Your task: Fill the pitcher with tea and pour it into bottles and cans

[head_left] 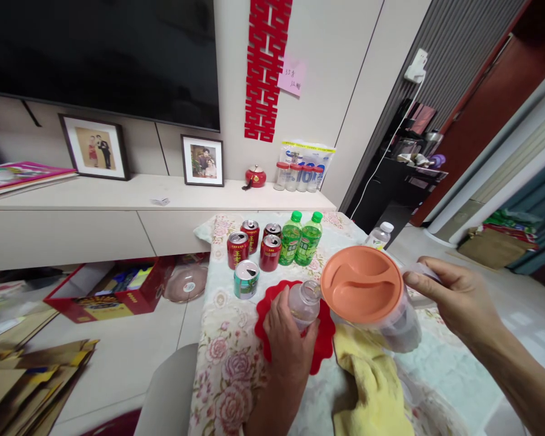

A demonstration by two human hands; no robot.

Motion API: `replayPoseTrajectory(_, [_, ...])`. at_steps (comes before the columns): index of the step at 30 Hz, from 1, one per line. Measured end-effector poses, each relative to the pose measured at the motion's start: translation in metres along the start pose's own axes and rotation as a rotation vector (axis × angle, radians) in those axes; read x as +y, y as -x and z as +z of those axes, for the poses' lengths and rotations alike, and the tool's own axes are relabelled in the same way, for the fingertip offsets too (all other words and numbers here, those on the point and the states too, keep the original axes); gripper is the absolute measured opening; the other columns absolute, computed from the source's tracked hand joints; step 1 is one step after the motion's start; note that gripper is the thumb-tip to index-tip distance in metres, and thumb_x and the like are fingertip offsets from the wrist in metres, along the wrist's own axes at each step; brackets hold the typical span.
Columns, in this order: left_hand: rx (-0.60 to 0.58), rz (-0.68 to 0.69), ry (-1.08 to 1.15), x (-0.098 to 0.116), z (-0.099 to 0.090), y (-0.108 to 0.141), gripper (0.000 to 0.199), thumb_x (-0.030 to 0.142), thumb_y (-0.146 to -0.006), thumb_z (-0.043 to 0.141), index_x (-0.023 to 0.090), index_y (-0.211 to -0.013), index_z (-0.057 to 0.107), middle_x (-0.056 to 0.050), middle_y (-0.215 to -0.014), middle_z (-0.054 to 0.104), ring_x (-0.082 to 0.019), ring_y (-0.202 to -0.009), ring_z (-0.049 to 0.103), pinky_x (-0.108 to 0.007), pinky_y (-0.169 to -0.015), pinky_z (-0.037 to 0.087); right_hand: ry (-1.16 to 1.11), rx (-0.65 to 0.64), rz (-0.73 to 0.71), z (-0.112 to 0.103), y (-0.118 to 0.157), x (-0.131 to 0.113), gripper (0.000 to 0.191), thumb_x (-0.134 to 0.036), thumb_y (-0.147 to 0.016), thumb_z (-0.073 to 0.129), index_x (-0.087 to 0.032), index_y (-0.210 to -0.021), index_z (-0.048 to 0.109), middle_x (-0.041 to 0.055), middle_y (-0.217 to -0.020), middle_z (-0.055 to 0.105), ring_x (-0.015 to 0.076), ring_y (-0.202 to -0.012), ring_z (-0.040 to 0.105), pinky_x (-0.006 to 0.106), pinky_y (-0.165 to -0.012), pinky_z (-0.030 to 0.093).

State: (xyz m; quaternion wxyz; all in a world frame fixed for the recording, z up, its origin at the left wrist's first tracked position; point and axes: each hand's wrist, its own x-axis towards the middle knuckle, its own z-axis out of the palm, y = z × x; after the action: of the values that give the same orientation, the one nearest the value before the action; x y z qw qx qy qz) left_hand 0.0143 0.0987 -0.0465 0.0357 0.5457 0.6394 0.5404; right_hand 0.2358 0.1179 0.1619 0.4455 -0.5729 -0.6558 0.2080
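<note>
Your left hand (289, 342) has its fingers curled round the body of a clear open bottle (303, 307), standing on a red scalloped mat (323, 354). Your right hand (458, 293) is closed on the handle of a clear jug (404, 330), tipped so its orange lid (362, 290) leans beside the bottle's mouth; whether they touch, you cannot tell. The bottle is probably light, thin and easily dented, slick if wet: take it below the neck, gently. The jug likely weighs more and is stiff, best held by its handle; its contents are too blurred to judge. Below the jug lies one soft yellow cloth (370, 384). Farther out on the flowered tablecloth (220, 327), count five cans (246, 283), one green; two green bottles (291, 243); and one white-capped bottle (380, 236).
</note>
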Motion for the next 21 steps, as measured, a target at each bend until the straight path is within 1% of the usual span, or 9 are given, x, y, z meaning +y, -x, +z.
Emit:
replayPoseTrajectory(5, [-0.003, 0.006, -0.004, 0.0004, -0.0017, 0.0002, 0.070, 0.026, -0.088, 0.075, 0.018, -0.151, 0.047, -0.021, -0.141, 0.070, -0.041, -0.130, 0.069, -0.059, -0.106, 0.057, 0.010, -0.004, -0.040, 0.0011, -0.0010, -0.0039, 0.058, -0.068, -0.080, 0.084, -0.026, -0.056, 0.051, 0.0010, -0.058, 0.034, 0.0182, -0.057, 0.027, 0.036, -0.050, 0.017])
replayPoseTrajectory(9, [-0.004, 0.008, -0.009, -0.0002, -0.0014, 0.0004, 0.072, 0.026, -0.086, 0.077, 0.018, -0.152, 0.047, -0.021, -0.141, 0.071, -0.041, -0.129, 0.069, -0.059, -0.106, 0.057, 0.020, 0.026, -0.063, 0.0023, -0.0010, -0.0070, 0.062, -0.070, -0.078, 0.084, -0.025, -0.053, 0.050, 0.0013, -0.056, 0.034, 0.0182, -0.056, 0.027, 0.036, -0.051, 0.017])
replayPoseTrajectory(14, [0.010, 0.008, 0.000, -0.0011, 0.0006, -0.0003, 0.074, 0.024, -0.084, 0.078, 0.019, -0.151, 0.048, -0.020, -0.140, 0.072, -0.040, -0.129, 0.070, -0.057, -0.105, 0.057, 0.023, 0.019, -0.049, 0.0013, -0.0006, -0.0086, 0.062, -0.070, -0.077, 0.084, -0.025, -0.053, 0.049, 0.0011, -0.057, 0.034, 0.0186, -0.057, 0.027, 0.037, -0.053, 0.018])
replayPoseTrajectory(21, [0.011, 0.004, -0.005, -0.0018, 0.0019, -0.0003, 0.072, 0.024, -0.084, 0.076, 0.018, -0.150, 0.048, -0.021, -0.140, 0.072, -0.040, -0.129, 0.070, -0.057, -0.105, 0.057, -0.008, 0.011, -0.021, 0.0027, -0.0017, -0.0042, 0.063, -0.072, -0.076, 0.085, -0.026, -0.054, 0.049, 0.0006, -0.059, 0.031, 0.0181, -0.059, 0.024, 0.036, -0.053, 0.016])
